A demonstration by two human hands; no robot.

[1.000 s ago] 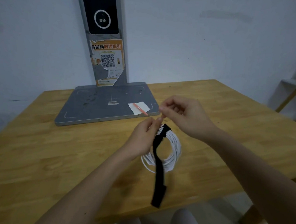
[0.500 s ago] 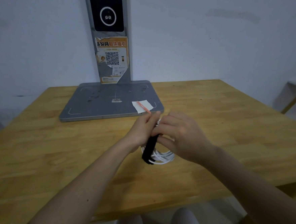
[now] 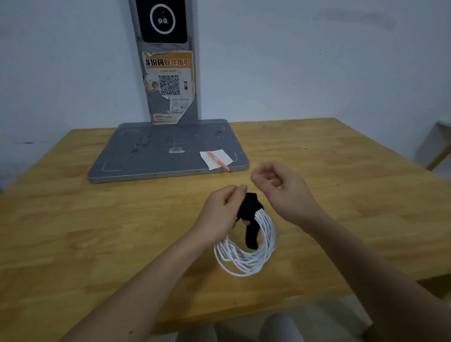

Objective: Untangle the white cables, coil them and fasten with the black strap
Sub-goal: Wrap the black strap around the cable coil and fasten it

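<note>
Head-worn wide view looks forward and down, close over the table (image 3: 54, 239).

Counter: the wooden counter (image 3: 67, 240) carries everything.
Stand: the grey flat-based metal stand (image 3: 145, 157) sits at the back of the counter, against the wall.
Paper: the small white paper slip (image 3: 220, 157) lies on the stand's base, at its right front corner.
Pen: the thin orange pen (image 3: 218, 160) lies across the paper.
Cables: the coiled white cables (image 3: 250, 260) hang in front of the stand, just above the counter.
Strap: the black strap (image 3: 249, 210) is around the top of the coil.
Left hand: the left hand (image 3: 220, 213) holds the strap, left of the coil.
Right hand: the right hand (image 3: 281, 190) is just beside it, to the right and a bit behind.
</note>
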